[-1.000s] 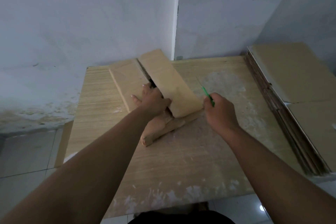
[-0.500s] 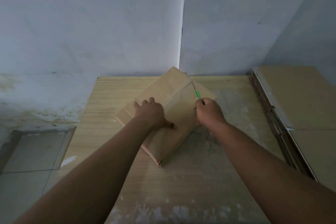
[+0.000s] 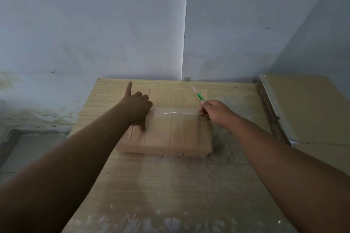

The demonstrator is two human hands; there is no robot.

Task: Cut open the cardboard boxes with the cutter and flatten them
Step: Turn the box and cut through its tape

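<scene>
Wooden table point(image 3: 170, 185), cardboard box point(image 3: 170, 134) lying flat at its middle: our right hand point(image 3: 216, 112) grips the cutter point(image 3: 199, 97) at the right end of the tape point(image 3: 176, 112), our left hand point(image 3: 137, 108) presses the top, grasping nothing; we should slit shallowly, keeping that hand off the blade's path.

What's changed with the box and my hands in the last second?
The box went from tilted and diagonal to flat, squared to the table, tape up; the left hand rests on it. Unchanged: right hand holds the green cutter, cardboard stack at right.
</scene>
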